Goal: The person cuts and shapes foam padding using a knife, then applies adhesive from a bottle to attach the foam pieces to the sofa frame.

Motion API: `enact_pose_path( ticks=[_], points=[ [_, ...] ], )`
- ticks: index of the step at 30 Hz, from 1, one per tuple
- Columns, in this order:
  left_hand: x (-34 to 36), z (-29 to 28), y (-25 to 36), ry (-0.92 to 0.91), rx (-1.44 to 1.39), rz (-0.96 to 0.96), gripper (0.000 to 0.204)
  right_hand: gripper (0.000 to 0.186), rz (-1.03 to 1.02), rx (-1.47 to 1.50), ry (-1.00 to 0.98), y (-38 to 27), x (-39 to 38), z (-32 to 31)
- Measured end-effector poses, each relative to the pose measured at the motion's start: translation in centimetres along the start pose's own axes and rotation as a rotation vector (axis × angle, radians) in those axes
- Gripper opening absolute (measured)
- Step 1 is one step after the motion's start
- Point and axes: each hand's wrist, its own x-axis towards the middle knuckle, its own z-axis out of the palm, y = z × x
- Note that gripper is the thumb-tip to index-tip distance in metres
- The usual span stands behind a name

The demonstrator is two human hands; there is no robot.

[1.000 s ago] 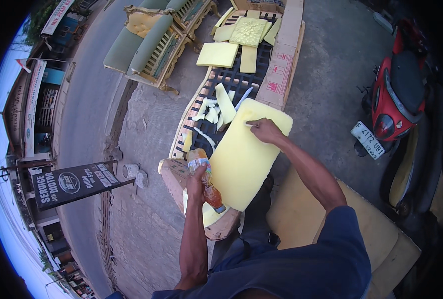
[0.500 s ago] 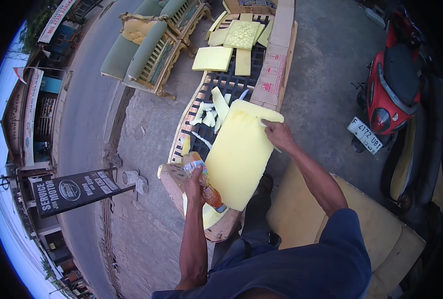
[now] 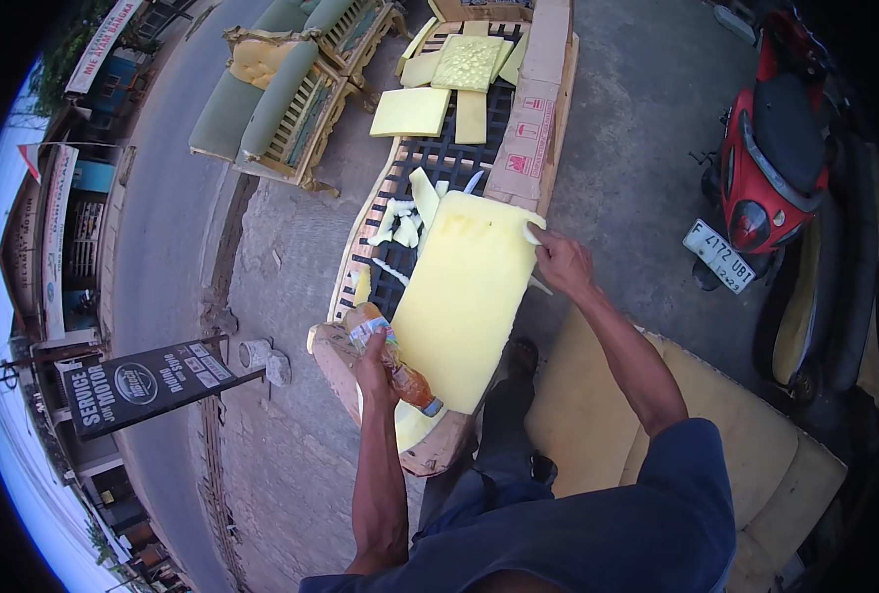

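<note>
My left hand (image 3: pixel 373 374) is wrapped round a clear plastic bottle (image 3: pixel 412 383) of amber-orange liquid, tilted above the near left part of a yellow foam sheet (image 3: pixel 467 292). The sheet lies over a long bench frame with black webbing (image 3: pixel 449 156). At the sheet's far right corner, my right hand (image 3: pixel 564 261) has its fingers closed, the index finger reaching forward. A small pale piece shows at its fingertip; I cannot make out what it is. Beside the sheet's left edge lie white foam scraps (image 3: pixel 395 222) and a yellow foam strip (image 3: pixel 424 196).
Several foam pieces (image 3: pixel 410 112) lie on the bench's far end, beside its cardboard-covered back (image 3: pixel 528 124). Green-upholstered carved chairs (image 3: pixel 286 104) stand at the far left, a red scooter (image 3: pixel 771 168) at the right. A tan cushioned piece (image 3: pixel 598 405) lies near my right side.
My right hand has slid slightly off the sheet's corner, toward its right edge, and the pale piece at the fingertip shows more. The left hand still grips the bottle. The view has shifted slightly.
</note>
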Motion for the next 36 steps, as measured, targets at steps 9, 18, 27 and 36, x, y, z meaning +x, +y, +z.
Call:
enact_pose_path(
  ticks=[9, 18, 27, 36],
  points=[
    [-1.3, 1.0, 1.3, 0.068, -0.182, 0.098, 0.038, 0.042, 0.275, 0.525, -0.281, -9.5, -13.6, 4.8],
    [-0.7, 2.9, 4.4, 0.184, -0.226, 0.322, 0.044, 0.024, 0.953, 1.314, -0.429, -15.5, -13.0, 7.9],
    [2.3, -1.7, 3.7, -0.062, 0.504, 0.078, 0.044, 0.043, 0.349, 0.290, -0.011, -5.6, -2.7, 3.0],
    [4.5, -2.0, 1.1, -0.155, 0.527, -0.072, 0.043, 0.043, 0.116, 0.091, 0.032, 1.8, -6.1, 4.1]
  ],
)
